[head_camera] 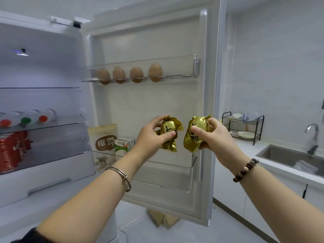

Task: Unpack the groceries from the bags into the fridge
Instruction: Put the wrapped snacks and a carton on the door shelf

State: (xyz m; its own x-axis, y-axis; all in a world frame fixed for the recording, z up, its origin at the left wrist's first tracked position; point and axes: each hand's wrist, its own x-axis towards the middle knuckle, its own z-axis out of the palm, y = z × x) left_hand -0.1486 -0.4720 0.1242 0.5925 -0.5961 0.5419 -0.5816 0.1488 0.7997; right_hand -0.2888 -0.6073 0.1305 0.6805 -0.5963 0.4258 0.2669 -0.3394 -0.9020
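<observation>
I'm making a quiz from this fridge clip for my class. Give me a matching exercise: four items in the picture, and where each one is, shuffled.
Items:
1. brown eggs
2. milk carton
3. red cans
4. gold foil packets

Places:
A. one in the left hand, one in the right hand
B. upper door shelf
C. inside the fridge, under a glass shelf
D. lower door shelf, beside a beige pouch

Pairs: 1-B, 2-D, 3-C, 4-A

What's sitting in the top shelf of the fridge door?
The top door shelf holds four brown eggs standing in a row at its left end. The right end looks bare through the clear front. The eggs' bottoms sit in holders, so those parts are hidden.
</observation>
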